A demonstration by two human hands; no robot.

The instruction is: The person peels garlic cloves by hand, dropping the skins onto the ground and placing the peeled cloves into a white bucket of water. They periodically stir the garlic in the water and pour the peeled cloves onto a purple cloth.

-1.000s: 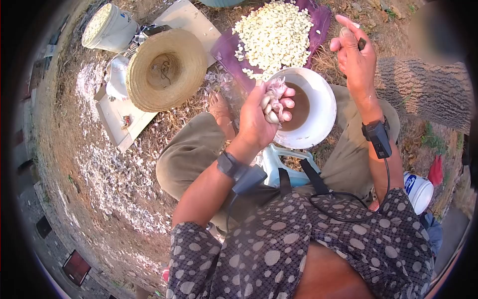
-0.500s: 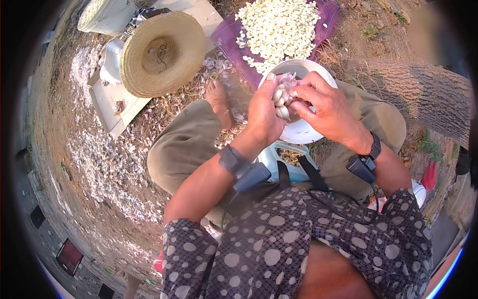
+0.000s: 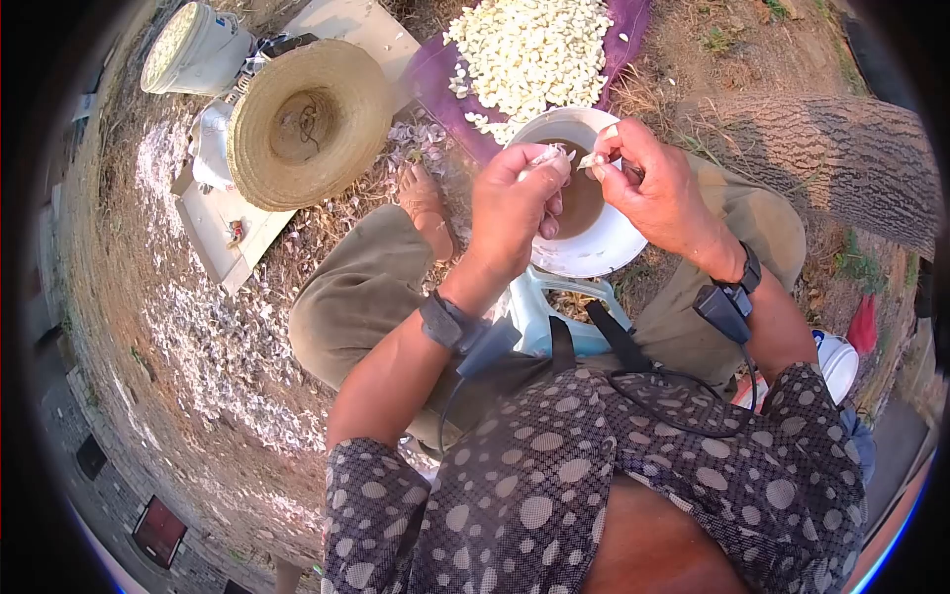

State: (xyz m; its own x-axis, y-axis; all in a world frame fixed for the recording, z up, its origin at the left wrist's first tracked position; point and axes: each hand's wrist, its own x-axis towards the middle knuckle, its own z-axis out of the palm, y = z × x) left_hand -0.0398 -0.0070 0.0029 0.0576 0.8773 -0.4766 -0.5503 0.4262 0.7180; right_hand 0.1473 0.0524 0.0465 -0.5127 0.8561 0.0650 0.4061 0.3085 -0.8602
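Over a white basin [image 3: 594, 259] with brownish water in it, my left hand [image 3: 510, 203] is closed around garlic [image 3: 559, 158], with pale skin showing at the thumb; most of what it holds is hidden by the fingers. A short gap to the right, my right hand [image 3: 661, 193] pinches a small garlic clove [image 3: 589, 160] between thumb and fingertips. Just beyond the basin, a heap of peeled garlic cloves [image 3: 529, 59] lies on a purple cloth [image 3: 427, 84].
A straw hat [image 3: 361, 114] rests to the left, beside a cardboard tray [image 3: 223, 233] and a white bucket [image 3: 213, 54]. Garlic skins [image 3: 218, 337] litter the ground. On the right lies a thick log [image 3: 831, 158]. A pale blue stool [image 3: 534, 317] shows between my knees.
My hands have drawn apart. The left has turned and closed over the garlic, hiding the cloves that showed before; the right has pulled away with a small piece.
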